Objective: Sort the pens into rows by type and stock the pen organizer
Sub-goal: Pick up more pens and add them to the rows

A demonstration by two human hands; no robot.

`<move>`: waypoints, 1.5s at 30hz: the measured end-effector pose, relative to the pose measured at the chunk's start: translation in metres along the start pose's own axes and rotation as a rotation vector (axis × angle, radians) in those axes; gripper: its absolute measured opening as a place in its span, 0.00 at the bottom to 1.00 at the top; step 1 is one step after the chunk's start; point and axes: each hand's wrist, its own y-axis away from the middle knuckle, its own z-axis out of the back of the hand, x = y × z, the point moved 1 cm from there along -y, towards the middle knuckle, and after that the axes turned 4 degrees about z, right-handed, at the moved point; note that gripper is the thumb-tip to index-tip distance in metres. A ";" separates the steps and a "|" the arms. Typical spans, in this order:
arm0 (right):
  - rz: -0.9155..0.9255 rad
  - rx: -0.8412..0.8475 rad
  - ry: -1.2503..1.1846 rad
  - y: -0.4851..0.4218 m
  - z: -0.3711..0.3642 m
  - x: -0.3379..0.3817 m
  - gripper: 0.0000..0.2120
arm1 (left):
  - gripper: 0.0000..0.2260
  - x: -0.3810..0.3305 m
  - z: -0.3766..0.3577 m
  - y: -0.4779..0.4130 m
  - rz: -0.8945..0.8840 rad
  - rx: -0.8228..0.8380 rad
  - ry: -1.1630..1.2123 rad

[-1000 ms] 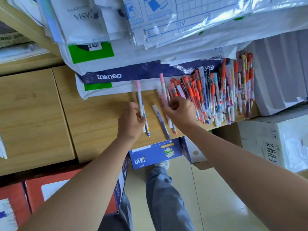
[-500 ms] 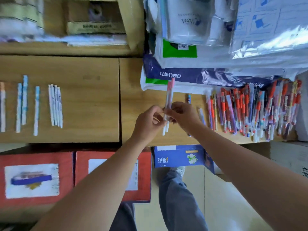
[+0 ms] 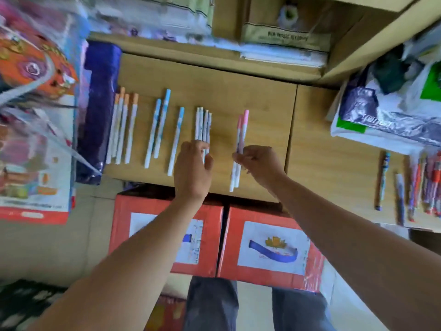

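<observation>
Sorted pens lie in groups on the wooden table (image 3: 262, 111): orange-capped pens (image 3: 124, 125) at the left, blue-capped pens (image 3: 162, 130) beside them, and a tight bunch of white pens (image 3: 202, 123) in the middle. My left hand (image 3: 193, 168) rests with its fingers on the near ends of the white bunch. My right hand (image 3: 259, 163) pinches two pink-capped pens (image 3: 241, 130) around their middle, lying lengthwise just right of the white bunch. A heap of unsorted pens (image 3: 422, 185) sits at the far right.
Two red cartons (image 3: 274, 247) stand under the table's near edge, by my legs. A dark blue pack (image 3: 97, 111) lies left of the orange-capped pens. Plastic-wrapped paper packs (image 3: 386, 115) pile up at the right, and a shelf with stationery (image 3: 284, 44) rises behind.
My view has swung left from the unsorted heap to the sorted rows. My right hand carried the two pink-capped pens over beside the white bunch, and my left hand let go and moved onto that bunch.
</observation>
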 end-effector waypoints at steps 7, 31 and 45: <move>0.057 0.163 0.214 -0.009 -0.056 0.050 0.10 | 0.12 0.024 0.022 -0.024 0.265 0.350 0.442; 0.150 -0.195 0.430 -0.052 -0.079 0.049 0.06 | 0.18 0.048 0.030 -0.069 0.080 0.240 0.122; 0.124 -0.244 0.377 -0.043 -0.018 0.009 0.08 | 0.16 -0.003 -0.012 -0.074 0.020 0.242 -0.032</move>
